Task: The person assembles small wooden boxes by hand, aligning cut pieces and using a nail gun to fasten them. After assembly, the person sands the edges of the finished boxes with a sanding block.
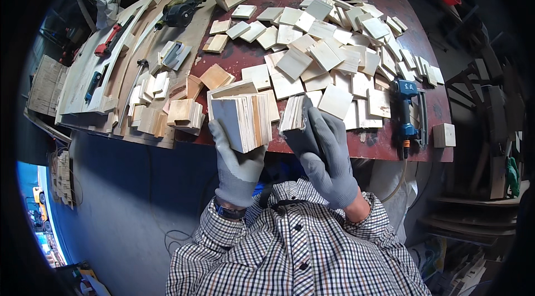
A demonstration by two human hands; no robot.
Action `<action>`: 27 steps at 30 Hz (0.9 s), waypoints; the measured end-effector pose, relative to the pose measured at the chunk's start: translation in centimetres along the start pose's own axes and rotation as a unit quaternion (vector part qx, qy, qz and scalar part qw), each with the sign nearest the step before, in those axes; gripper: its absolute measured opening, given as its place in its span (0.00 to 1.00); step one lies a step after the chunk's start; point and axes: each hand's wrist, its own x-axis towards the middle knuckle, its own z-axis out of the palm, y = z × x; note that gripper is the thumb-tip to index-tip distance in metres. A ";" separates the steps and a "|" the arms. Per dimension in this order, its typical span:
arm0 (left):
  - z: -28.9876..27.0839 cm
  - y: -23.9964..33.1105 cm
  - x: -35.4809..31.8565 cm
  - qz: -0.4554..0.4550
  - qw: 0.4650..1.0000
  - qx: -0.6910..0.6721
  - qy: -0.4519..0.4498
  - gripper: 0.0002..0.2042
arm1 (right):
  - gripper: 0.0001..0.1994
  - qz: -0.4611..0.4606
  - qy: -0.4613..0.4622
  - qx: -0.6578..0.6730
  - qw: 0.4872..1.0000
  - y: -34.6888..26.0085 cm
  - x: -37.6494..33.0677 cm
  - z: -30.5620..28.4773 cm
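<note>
My left hand [239, 172], in a grey work glove, is closed around a thick stack of wooden pieces [242, 123] at the table's near edge. Thin layers show along the side of that stack. My right hand [330, 176], gloved alike, grips a block [296, 120] with a dark grey face and pale, layered edges. Its fingers lie along the dark face, and I cannot make out what the block is. A small gap separates the two held things. Just beyond them spreads a large heap of loose square wooden pieces [325, 55].
A blue nail gun [407, 107] with a hose rests on the right of the dark red table [245, 51]. Leftward, long boards [92, 73] carry a black power tool [179, 13], a red-handled tool [107, 41] and a hammer [142, 63]. Small wood stacks [186, 115] stand near the front edge.
</note>
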 end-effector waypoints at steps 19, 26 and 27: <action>0.3 -0.8 -0.6 0.078 0.942 0.325 0.016 0.25 | 0.28 -0.144 -0.063 -0.290 0.944 -2.6 2.4 -0.9; 0.6 -0.4 -1.3 0.059 0.975 0.187 0.104 0.21 | 0.36 -0.013 -0.007 -0.432 0.902 3.0 3.4 -3.7; 0.6 -0.8 -1.4 0.073 0.973 0.187 0.118 0.22 | 0.36 -0.030 -0.008 -0.398 0.917 2.5 3.6 -3.7</action>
